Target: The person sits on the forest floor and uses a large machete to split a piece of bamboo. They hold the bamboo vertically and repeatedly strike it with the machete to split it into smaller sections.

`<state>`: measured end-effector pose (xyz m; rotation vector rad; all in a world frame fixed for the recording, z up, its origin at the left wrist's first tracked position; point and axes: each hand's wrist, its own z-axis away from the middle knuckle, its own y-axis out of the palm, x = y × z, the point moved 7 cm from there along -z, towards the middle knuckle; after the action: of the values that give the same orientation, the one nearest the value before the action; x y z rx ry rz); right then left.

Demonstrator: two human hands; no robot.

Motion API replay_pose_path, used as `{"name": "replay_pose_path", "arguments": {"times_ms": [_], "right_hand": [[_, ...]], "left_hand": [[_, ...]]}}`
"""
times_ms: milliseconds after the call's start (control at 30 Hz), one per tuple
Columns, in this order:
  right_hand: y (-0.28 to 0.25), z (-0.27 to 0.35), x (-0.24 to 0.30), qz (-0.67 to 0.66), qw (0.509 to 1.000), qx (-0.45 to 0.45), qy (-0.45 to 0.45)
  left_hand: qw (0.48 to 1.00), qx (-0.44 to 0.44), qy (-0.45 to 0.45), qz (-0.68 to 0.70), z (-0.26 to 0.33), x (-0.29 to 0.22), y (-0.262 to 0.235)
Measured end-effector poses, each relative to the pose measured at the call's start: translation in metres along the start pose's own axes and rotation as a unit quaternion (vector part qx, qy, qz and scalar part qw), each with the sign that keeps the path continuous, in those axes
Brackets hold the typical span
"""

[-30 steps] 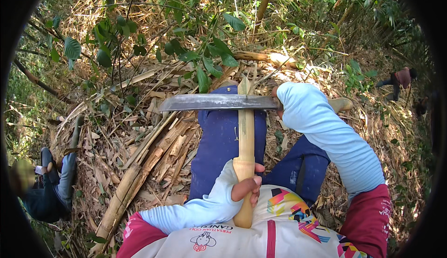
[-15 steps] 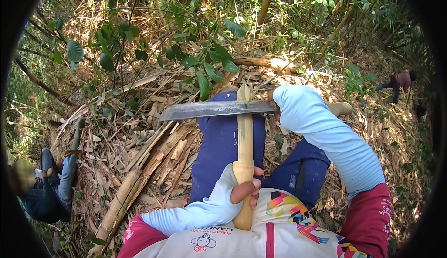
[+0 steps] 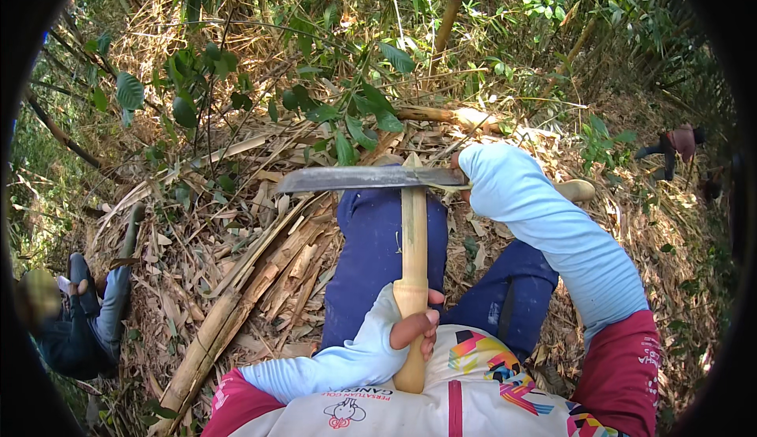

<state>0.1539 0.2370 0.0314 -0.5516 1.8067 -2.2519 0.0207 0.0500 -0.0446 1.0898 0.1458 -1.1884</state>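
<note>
A pale bamboo piece (image 3: 414, 248) stands lengthwise before my body, its far tip cut to a point and its near end against my shirt. My left hand (image 3: 414, 330) is wrapped round its lower part, below a raised joint. Across the tip lies the dark steel blade of a machete (image 3: 339, 179), touching the bamboo and pointing left. My right hand (image 3: 464, 175) grips the machete at its handle end, mostly hidden by the light blue sleeve; a rounded wooden handle end (image 3: 579, 190) sticks out beyond the forearm.
Split, weathered bamboo (image 3: 213, 326) lies on the leaf litter to my left. A leafy sapling (image 3: 355, 117) rises just beyond the blade. One person (image 3: 83, 319) sits at the far left; another person (image 3: 680, 143) is off to the right. Dense undergrowth fills the background.
The machete blade has shifted slightly toward the bamboo's far tip and a little to the right. My left hand keeps its hold on the bamboo.
</note>
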Motion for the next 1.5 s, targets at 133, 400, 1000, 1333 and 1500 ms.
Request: {"name": "replay_pose_path", "arguments": {"times_ms": [133, 400, 1000, 1333, 1500], "right_hand": [[-0.002, -0.009, -0.003, 0.029, 0.999, -0.005, 0.034], [0.003, 0.0, 0.012, 0.025, 0.999, 0.023, -0.007], [0.221, 0.088, -0.075, -0.652, 0.651, 0.158, 0.355], [0.18, 0.085, -0.109, -0.689, 0.673, -0.128, 0.236], [0.22, 0.1, -0.101, -0.664, 0.64, -0.032, 0.385]], "left_hand": [[1.0, -0.002, -0.006, 0.007, -0.001, 0.002, 0.0], [1.0, 0.003, -0.001, 0.005, 0.0, 0.003, 0.0], [0.998, 0.052, -0.02, 0.026, -0.002, 0.003, -0.003], [0.999, 0.035, -0.023, 0.033, -0.002, 0.003, 0.002], [0.998, 0.036, -0.021, 0.042, 0.0, 0.0, 0.003]]}}
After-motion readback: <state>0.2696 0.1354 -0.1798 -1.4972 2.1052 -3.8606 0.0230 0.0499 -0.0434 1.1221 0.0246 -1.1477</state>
